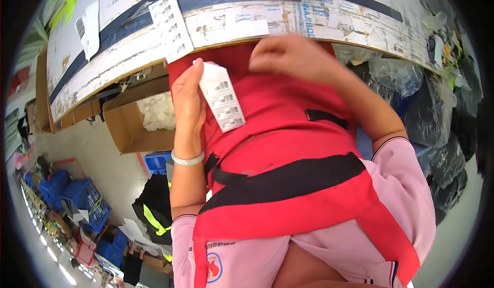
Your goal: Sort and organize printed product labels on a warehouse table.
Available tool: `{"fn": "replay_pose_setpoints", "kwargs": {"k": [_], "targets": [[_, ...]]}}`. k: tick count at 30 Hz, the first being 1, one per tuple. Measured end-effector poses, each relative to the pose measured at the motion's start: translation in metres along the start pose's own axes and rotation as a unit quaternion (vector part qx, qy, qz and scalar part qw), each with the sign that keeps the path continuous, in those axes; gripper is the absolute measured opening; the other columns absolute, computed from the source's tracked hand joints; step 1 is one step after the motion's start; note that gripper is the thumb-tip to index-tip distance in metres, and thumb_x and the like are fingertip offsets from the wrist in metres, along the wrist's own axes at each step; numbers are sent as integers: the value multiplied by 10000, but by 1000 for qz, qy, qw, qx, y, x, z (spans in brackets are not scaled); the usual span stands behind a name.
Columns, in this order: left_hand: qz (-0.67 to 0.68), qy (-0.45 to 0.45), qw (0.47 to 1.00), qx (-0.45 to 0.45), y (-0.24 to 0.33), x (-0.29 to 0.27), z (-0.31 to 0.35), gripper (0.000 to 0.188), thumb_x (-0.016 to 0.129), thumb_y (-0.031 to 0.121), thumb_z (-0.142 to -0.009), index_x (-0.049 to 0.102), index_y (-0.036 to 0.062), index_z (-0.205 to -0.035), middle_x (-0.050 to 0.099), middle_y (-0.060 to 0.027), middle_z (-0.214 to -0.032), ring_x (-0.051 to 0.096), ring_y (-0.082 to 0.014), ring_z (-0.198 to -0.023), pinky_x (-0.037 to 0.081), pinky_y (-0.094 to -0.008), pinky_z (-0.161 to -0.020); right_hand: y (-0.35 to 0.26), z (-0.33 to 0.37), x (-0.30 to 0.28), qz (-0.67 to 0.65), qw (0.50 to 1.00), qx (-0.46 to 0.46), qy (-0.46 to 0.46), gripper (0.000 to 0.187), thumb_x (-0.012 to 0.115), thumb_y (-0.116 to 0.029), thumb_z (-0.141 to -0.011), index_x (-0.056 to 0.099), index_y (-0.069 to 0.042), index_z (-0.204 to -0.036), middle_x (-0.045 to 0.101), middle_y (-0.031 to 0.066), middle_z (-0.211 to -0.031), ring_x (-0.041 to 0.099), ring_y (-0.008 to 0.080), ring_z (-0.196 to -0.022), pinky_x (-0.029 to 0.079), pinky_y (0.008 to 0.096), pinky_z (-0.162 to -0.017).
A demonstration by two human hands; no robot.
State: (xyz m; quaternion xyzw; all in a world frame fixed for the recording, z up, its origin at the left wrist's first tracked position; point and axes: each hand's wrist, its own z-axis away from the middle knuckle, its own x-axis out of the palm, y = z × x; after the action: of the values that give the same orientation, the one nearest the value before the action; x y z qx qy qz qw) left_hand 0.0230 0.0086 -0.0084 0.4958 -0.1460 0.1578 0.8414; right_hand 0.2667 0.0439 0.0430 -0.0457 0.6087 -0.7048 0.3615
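The left hand (pixel 188 95) is pinching a label strip (pixel 223 101) slanting down rightward from it, while the blurred right hand (pixel 292 57), grip unclear, is hovering apart, up-right of the strip.

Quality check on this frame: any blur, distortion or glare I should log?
Head view: the right hand is blurred, while the left hand and the label strip it holds look sharper; head view: fisheye bending bows the table edge, with dark corners; head view: bright light streaks at lower left, shiny highlights on the plastic bags at right.
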Motion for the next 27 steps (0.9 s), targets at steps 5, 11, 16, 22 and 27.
{"fn": "replay_pose_setpoints", "kwargs": {"k": [5,11,16,22,27], "targets": [[-81,46,989,113,-2,0,4,277,533,219,-967,642,-15,-1067,659,-48,-964,577,-81,-839,448,-214,-748,-5,-10,56,-198,971,82,-109,201,651,-204,-876,665,-4,-889,618,12,-725,550,58,-620,454,211,-558],[-210,-90,955,191,18,-1,24,268,585,121,-929,620,-27,-1149,633,-59,-1095,564,-83,-969,451,-222,-824,-10,-10,53,-196,970,90,-116,169,635,-170,-892,654,-2,-879,611,12,-723,558,57,-619,459,207,-528],[-203,-150,967,34,25,-9,23,248,711,49,-815,662,-43,-1040,680,-56,-906,607,-89,-801,495,-223,-713,-9,-4,59,-242,964,76,-78,155,621,-153,-903,638,2,-894,606,16,-739,563,61,-628,469,206,-551],[-245,-129,961,6,24,-5,23,224,700,33,-813,676,-35,-1025,678,-45,-866,601,-74,-755,485,-208,-668,-15,-8,56,-234,972,37,-1,120,629,-127,-896,631,-7,-906,605,17,-797,554,57,-673,462,213,-598],[-260,-138,956,10,22,7,17,238,687,76,-841,673,-16,-1061,670,-21,-836,580,-53,-724,467,-195,-646,-3,-13,50,-86,992,-81,51,89,621,-109,-895,636,-24,-914,611,18,-822,534,45,-707,446,211,-640]]}}
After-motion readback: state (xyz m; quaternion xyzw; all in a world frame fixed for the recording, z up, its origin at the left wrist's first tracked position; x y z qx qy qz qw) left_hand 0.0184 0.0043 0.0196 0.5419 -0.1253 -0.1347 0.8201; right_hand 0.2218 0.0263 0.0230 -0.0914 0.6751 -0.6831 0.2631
